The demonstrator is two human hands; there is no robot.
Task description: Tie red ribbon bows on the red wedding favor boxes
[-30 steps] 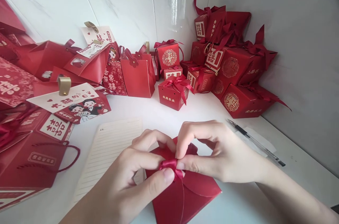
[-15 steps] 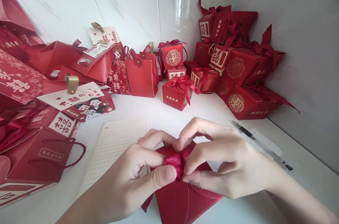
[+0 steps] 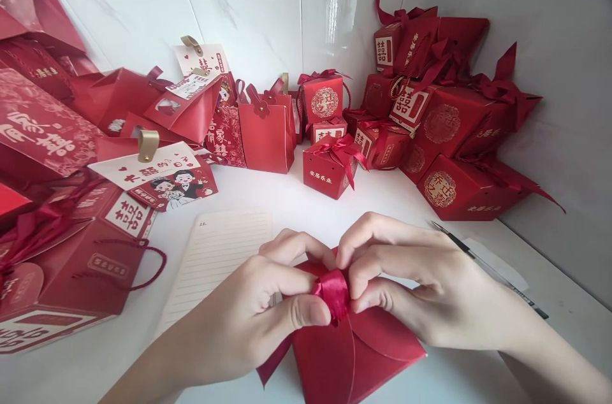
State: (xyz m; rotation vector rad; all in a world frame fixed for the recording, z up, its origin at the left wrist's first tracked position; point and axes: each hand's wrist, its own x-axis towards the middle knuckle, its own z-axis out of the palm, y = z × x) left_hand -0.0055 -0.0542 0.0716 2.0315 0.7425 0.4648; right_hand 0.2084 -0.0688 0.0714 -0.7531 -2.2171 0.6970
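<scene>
A red box (image 3: pixel 363 353) with curved flaps on top lies near the front edge of the view. Crimson satin ribbon (image 3: pixel 335 292) is bunched in a loop above it, and one ribbon tail hangs to the left of the box. My left hand (image 3: pixel 277 305) pinches the ribbon's left side between thumb and forefinger, other fingers curled behind. On the other side, my right hand (image 3: pixel 406 276) has its thumb and fingertips closed at the ribbon's right edge. The fingers partly hide the ribbon's centre.
Lined paper (image 3: pixel 215 257) lies left of the box, and a pen (image 3: pixel 492 270) rests on a white slip at right. Small red box (image 3: pixel 329 168) with a bow stands ahead. Red bags (image 3: pixel 265 136) and stacked boxes (image 3: pixel 442 123) line the walls; a large box (image 3: pixel 90 270) sits at left.
The whole scene has shifted slightly right in view. The ribbon loop stands out rounder and more visible between the fingers, and more of the box's curved flap shows.
</scene>
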